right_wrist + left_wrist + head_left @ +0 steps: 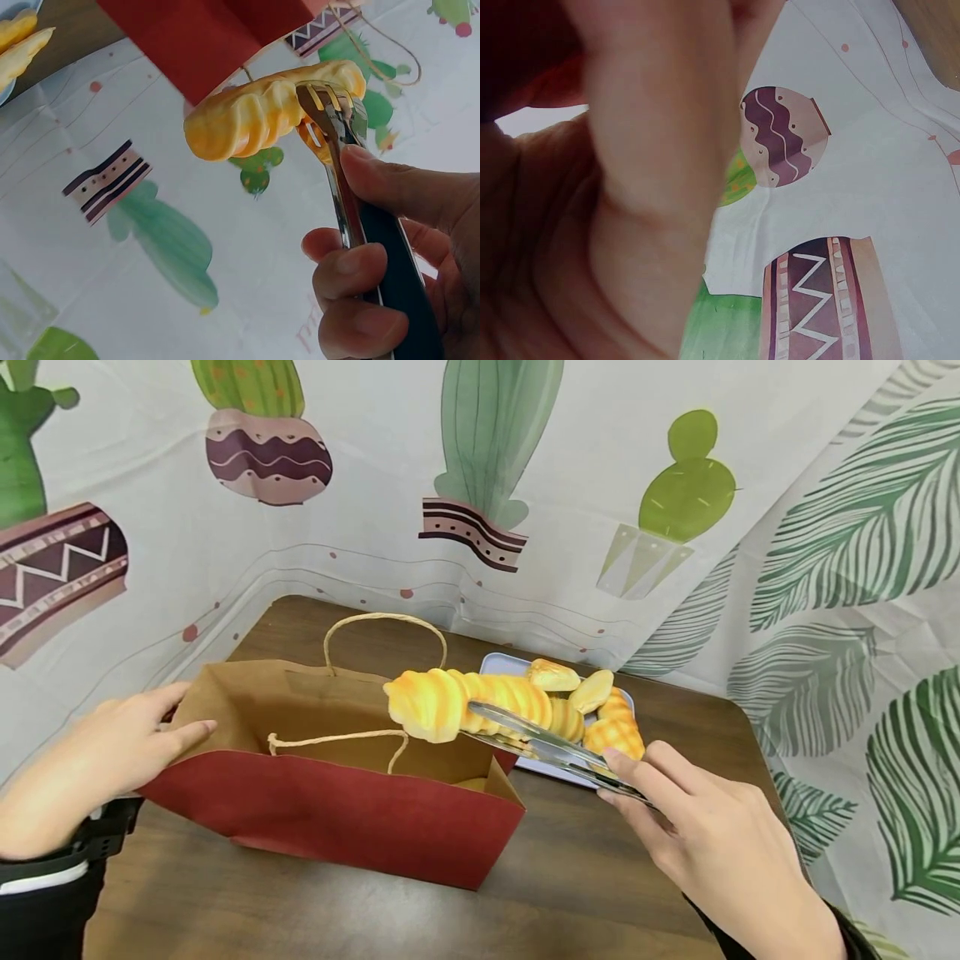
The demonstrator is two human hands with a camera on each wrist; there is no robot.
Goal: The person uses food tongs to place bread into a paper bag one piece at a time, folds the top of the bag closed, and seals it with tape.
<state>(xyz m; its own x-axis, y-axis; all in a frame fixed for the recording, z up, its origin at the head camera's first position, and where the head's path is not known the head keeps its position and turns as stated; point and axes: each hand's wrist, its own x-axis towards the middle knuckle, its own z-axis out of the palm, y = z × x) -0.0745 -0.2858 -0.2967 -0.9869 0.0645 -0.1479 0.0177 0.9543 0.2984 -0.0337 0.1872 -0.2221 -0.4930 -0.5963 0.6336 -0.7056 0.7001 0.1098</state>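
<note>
My right hand (712, 827) grips a pair of metal tongs (555, 748), whose tips clamp a long ridged yellow bread roll (468, 700). In the head view the bread's left end overlaps the mouth of a red paper bag (352, 814) with a brown inside. The right wrist view shows the slotted tong tips around the bread (247, 116), fingers and thumb wrapped on the dark handle. My left hand (123, 743) pinches the bag's left edge between thumb and fingers. Blurred and close, that hand (652, 172) fills much of the left wrist view.
A pale blue tray (504, 663) with several breads (592, 692) stands behind the tongs, partly covered by the held bread. Two twisted rope handles (386, 617) rise from the bag. Brown wooden table (300, 910); a cactus-print cloth (375, 468) hangs behind.
</note>
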